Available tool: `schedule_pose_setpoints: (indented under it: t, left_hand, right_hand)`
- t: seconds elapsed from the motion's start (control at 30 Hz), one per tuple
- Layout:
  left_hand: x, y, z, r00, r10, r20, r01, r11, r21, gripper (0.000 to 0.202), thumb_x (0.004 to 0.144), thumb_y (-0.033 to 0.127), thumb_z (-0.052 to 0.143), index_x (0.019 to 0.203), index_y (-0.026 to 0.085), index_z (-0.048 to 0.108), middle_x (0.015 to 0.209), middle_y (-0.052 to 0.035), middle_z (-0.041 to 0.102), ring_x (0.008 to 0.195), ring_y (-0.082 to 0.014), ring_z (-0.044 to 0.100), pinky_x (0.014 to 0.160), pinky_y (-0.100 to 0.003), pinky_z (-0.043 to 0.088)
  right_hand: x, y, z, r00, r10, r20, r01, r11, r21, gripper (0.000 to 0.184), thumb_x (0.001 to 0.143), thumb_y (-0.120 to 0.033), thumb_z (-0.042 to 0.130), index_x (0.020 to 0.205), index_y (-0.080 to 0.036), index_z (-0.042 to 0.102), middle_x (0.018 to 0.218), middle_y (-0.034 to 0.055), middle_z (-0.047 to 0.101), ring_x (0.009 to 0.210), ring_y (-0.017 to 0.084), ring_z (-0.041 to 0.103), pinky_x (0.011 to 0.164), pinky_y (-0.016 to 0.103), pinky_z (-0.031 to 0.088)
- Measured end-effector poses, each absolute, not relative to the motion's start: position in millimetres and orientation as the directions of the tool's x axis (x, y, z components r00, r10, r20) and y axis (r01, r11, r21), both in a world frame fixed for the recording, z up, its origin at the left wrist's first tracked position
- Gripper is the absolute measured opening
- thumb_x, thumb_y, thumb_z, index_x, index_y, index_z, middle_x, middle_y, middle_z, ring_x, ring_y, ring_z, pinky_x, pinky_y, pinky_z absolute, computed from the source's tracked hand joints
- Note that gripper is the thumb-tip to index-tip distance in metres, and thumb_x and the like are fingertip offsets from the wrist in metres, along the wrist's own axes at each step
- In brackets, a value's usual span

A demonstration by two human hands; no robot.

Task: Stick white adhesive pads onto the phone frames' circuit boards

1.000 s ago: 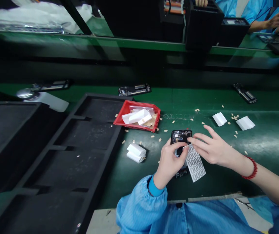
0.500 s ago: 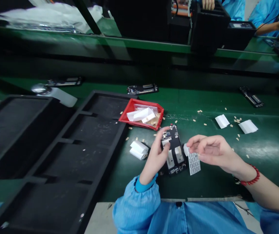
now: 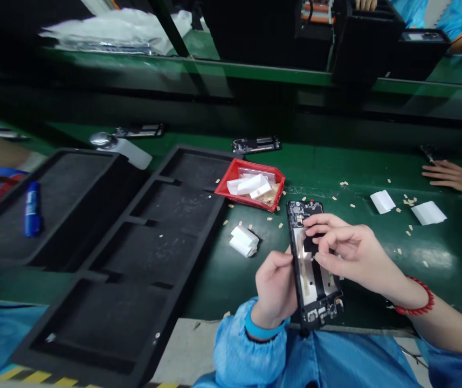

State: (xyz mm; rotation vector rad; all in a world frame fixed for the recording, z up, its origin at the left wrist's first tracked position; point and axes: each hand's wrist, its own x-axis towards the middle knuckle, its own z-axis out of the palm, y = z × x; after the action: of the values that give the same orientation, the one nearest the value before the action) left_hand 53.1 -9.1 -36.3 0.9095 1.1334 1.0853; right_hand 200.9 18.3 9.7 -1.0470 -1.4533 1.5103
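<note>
A phone chassis [image 3: 307, 264] with its circuit boards, silver plates and a black strip exposed is tilted up in front of me. My left hand [image 3: 277, 283] grips its left edge, thumb on the rim and the other fingers hidden behind. Over the chassis's upper middle hovers my right hand [image 3: 344, 248], thumb and fingers drawn together; whatever lies at the fingertips is too small to name. Left of the chassis, folded white paper [image 3: 244, 241] rests on the bench. A red bin [image 3: 225, 180] beyond it contains white paper and small tan pieces.
A black compartment tray [image 3: 198, 237] stretches along the left, beside another black tray [image 3: 0, 245] with a blue marker [image 3: 32, 210]. A white bottle [image 3: 133, 152] stands behind. More phone chassis [image 3: 257, 144] lie at the back. Another person's hand [image 3: 457, 177] reaches in from the right.
My left hand has picked up the phone chassis from the bench and tilted it. The label sheet near my right hand is out of sight. Another person's hand has appeared at right.
</note>
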Motion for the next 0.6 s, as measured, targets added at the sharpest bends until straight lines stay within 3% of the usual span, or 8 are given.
schedule_pose_setpoints:
  t: [0.07, 0.17, 0.3, 0.43, 0.6]
  left_hand:
    - [55.1, -15.4, -30.8, 0.191, 0.957, -0.217, -0.321, 0.270, 0.908, 0.045, 0.090, 0.047, 0.040, 0.114, 0.024, 0.072, 0.113, -0.0063, 0.076, 0.122, -0.0343, 0.065, 0.101, -0.051, 0.056]
    - [55.0, -20.1, -19.7, 0.359, 0.929, -0.091, -0.510, 0.277, 0.814, 0.060, 0.085, 0.033, 0.044, 0.144, 0.025, 0.054, 0.146, 0.0006, 0.059, 0.147, -0.0314, 0.043, 0.123, -0.049, 0.035]
    - [51.2, -20.1, -9.1, 0.386, 0.922, 0.026, -0.455, 0.166, 0.875, 0.069, 0.090, 0.026, 0.043, 0.158, 0.030, 0.032, 0.165, 0.0069, 0.035, 0.158, -0.0267, 0.017, 0.130, -0.042, 0.013]
    - [49.1, -19.6, -5.4, 0.405, 0.913, 0.041, -0.376, 0.125, 0.918, 0.066, 0.096, 0.031, 0.043, 0.160, 0.030, 0.026, 0.169, 0.0068, 0.026, 0.159, -0.0277, 0.012, 0.130, -0.042, 0.011]
    - [49.4, -19.7, -0.6, 0.399, 0.916, 0.025, -0.342, 0.124, 0.931, 0.061, 0.100, 0.037, 0.042, 0.159, 0.030, 0.030, 0.168, 0.0044, 0.029, 0.158, -0.0287, 0.018, 0.130, -0.043, 0.013]
  right_hand:
    - [201.9, 17.7, 12.2, -0.346, 0.938, -0.012, -0.028, -0.023, -0.999, 0.016, 0.077, -0.009, 0.076, 0.066, -0.020, 0.069, 0.116, 0.0088, 0.064, 0.105, 0.019, 0.069, 0.088, 0.028, 0.062]
    - [200.3, 16.6, 18.4, -0.340, 0.940, 0.029, -0.094, -0.004, -0.996, 0.017, 0.075, -0.008, 0.077, 0.066, -0.019, 0.069, 0.107, 0.0074, 0.060, 0.100, 0.018, 0.065, 0.085, 0.027, 0.059]
    - [197.4, 15.3, 22.2, -0.353, 0.933, 0.077, -0.144, 0.028, -0.989, 0.019, 0.073, -0.003, 0.077, 0.066, -0.019, 0.069, 0.102, 0.0046, 0.056, 0.096, 0.014, 0.061, 0.086, 0.025, 0.054]
    - [197.0, 15.0, 21.5, -0.354, 0.927, 0.125, -0.146, 0.078, -0.986, 0.020, 0.072, 0.000, 0.076, 0.067, -0.018, 0.069, 0.102, 0.0033, 0.054, 0.093, 0.012, 0.059, 0.085, 0.024, 0.052]
    - [196.4, 15.2, 23.0, -0.369, 0.916, 0.156, -0.132, 0.114, -0.985, 0.022, 0.071, 0.003, 0.075, 0.067, -0.017, 0.069, 0.101, 0.0028, 0.054, 0.093, 0.011, 0.059, 0.085, 0.023, 0.052]
